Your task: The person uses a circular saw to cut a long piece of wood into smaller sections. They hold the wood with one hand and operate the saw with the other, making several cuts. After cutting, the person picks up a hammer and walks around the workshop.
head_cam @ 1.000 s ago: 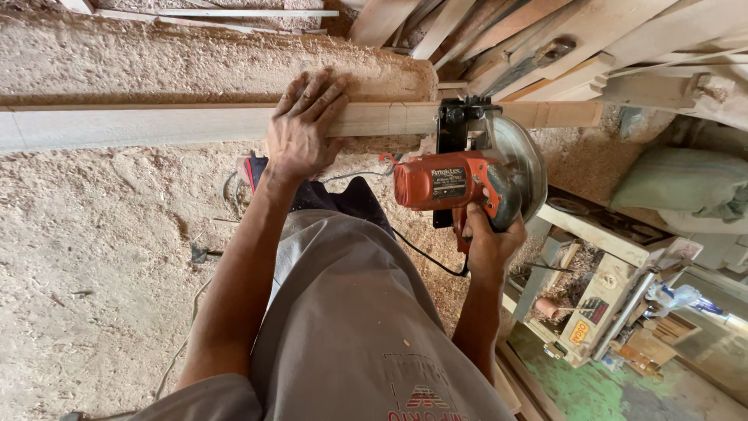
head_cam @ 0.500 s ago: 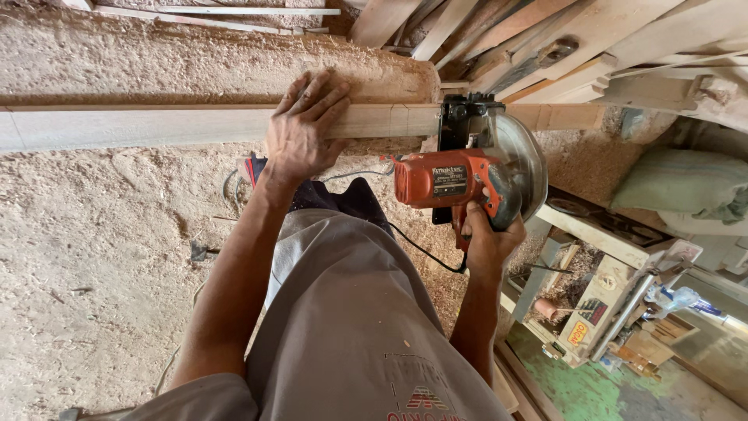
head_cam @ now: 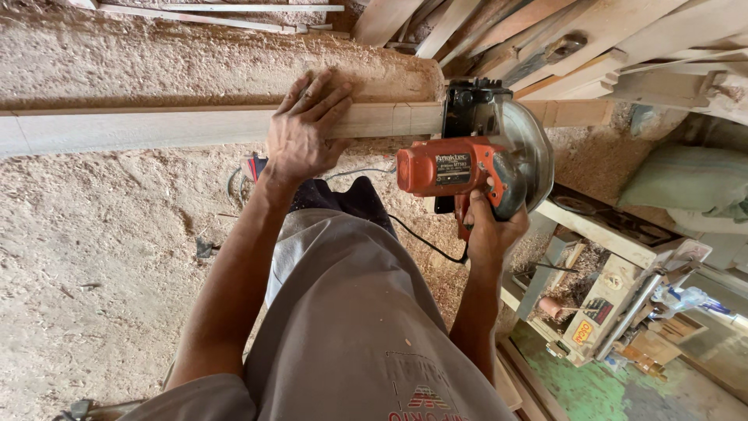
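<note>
A long pale wooden plank (head_cam: 156,129) runs left to right across the view, resting on a sawdust-covered surface. My left hand (head_cam: 305,129) lies flat on the plank with fingers spread, pressing it down. My right hand (head_cam: 491,226) grips the handle of an orange circular saw (head_cam: 467,160). The saw's metal blade guard (head_cam: 526,152) sits over the plank just right of my left hand. A black power cord (head_cam: 421,238) trails from the saw toward my body.
Sawdust (head_cam: 93,234) covers the floor at left. Stacked boards and planks (head_cam: 576,39) lie at the top right. A bench with tools and scraps (head_cam: 623,296) stands at the right, with a stuffed sack (head_cam: 686,183) above it. A small red object (head_cam: 253,166) lies below the plank.
The saw has shifted slightly along the plank; my left hand stays pressed on the wood in the same place.
</note>
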